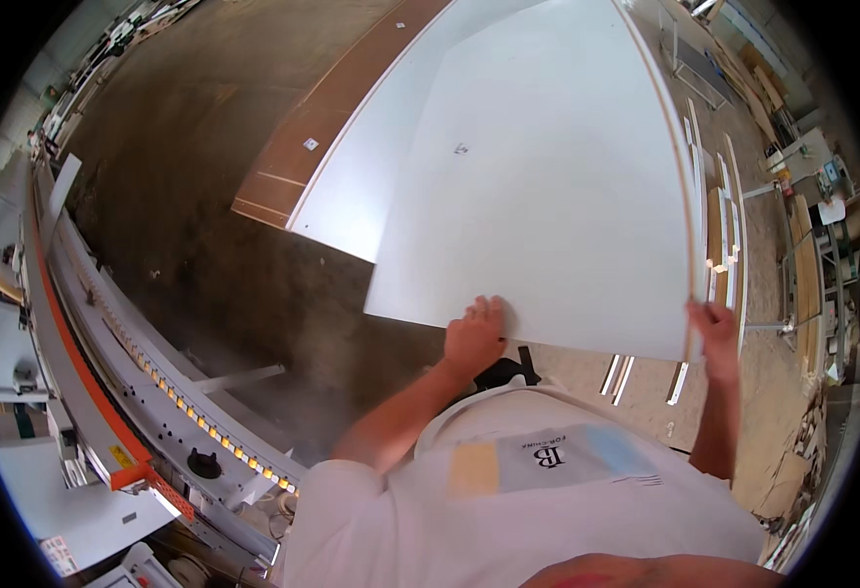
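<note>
A large white panel [547, 216] with a thin brown right edge spreads out in front of me. My left hand [476, 338] is closed over its near edge, fingers together on the white face; the thumb is hidden. At the near right corner my right hand [714, 331] is closed at the brown edge, with the fingertips partly hidden. Further left, another white panel [346, 201] shows from beneath the large one, and a brown board [278, 181] with small white labels sticks out beyond it.
Along the left runs a long machine [170, 382] with an orange strip and a row of yellow rollers. To the right, narrow strips [719, 225] and wooden boards [804, 255] lie by metal racks. A wheeled metal frame [701, 69] stands at the far right.
</note>
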The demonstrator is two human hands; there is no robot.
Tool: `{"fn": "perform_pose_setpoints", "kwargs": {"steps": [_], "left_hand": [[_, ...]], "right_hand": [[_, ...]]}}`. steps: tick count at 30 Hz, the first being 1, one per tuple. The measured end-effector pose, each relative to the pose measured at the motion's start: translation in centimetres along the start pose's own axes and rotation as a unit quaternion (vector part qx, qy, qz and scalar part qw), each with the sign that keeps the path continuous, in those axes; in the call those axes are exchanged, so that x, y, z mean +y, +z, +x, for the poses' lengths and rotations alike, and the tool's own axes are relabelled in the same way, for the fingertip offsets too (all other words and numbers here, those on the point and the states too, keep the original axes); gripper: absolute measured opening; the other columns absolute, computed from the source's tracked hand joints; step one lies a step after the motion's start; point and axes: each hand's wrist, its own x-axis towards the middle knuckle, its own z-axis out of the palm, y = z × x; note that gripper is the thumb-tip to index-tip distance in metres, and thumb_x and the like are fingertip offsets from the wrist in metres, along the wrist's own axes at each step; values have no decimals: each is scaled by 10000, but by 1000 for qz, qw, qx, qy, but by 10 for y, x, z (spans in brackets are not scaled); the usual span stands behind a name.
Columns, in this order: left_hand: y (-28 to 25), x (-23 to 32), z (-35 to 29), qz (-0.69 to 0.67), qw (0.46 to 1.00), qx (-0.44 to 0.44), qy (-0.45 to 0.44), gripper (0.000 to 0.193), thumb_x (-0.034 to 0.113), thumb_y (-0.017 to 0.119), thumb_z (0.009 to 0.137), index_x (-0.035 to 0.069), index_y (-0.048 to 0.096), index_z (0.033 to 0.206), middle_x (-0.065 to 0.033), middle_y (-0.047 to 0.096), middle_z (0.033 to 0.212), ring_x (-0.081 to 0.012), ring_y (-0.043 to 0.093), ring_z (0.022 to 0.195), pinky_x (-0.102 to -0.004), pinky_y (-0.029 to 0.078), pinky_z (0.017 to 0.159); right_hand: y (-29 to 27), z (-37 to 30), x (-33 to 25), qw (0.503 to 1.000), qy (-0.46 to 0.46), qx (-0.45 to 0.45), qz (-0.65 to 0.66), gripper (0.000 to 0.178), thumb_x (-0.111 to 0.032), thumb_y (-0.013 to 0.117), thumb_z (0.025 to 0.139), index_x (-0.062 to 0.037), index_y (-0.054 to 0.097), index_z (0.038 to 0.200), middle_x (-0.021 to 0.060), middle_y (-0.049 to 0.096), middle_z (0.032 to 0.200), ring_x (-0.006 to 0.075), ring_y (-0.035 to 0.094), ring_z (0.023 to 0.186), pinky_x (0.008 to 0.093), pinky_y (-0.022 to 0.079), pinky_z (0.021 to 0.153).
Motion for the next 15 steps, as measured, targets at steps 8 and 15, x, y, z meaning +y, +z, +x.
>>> {"fn": "perform_pose_setpoints", "kwargs": {"steps": [8,15], "left_hand": [[-100,22,-17,-79,996,-33,-38,719,335,766,723,-25,486,1279,-227,661,1063,-313,688,707,-415,544,588],[-208,-11,-15,-80,989,62,-112,468,343,744,792,11,624,1099,-148,677,709,-341,683,692,-439,544,627]], "right_hand": [[24,-9,-138,885,-291,22,363,617,-495,508,968,55,613,1229,108,651,1022,177,578,907,331,438,870],[130,-1,-275,659,-645,-210,327,313,-301,585,971,-53,619,1160,74,617,1002,165,567,925,304,456,742]]}}
